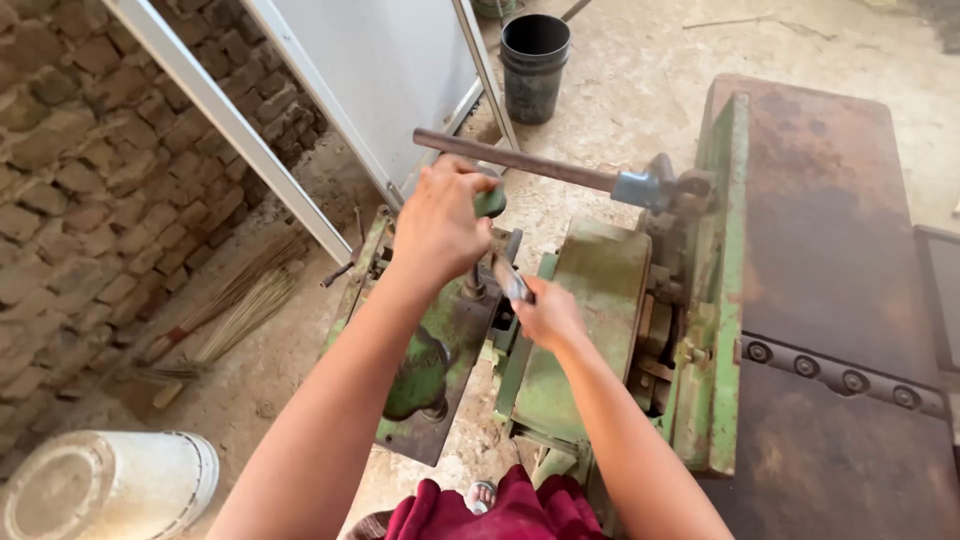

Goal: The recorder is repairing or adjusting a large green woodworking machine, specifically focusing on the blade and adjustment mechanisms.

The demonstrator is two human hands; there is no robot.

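Adjustment of a green, rust-stained woodworking machine [720,330] is in hand at centre frame. The left hand [437,222] is closed around a green knob [491,202] standing on a short spindle at the machine's left-hand attachment, fingers wrapped tight over it. The right hand [548,312], just right of and below the knob, grips a small flat metal tool [508,277], fingers curled narrow about its lower end; what kind of tool it is cannot be told. A long steel lever [520,160] runs from upper centre to a blue-grey clamp fitting [643,187] on the machine. By judgement this is a setting or tightening step: the next move calls for a steady hold on the knob while the tool is worked at the fitting beneath it. No package, label or sign is legible; containers present are a black bucket [534,65] at top centre and a white drum [110,485] at lower left. A broom [235,310] lies at left beside the brick wall [70,170].
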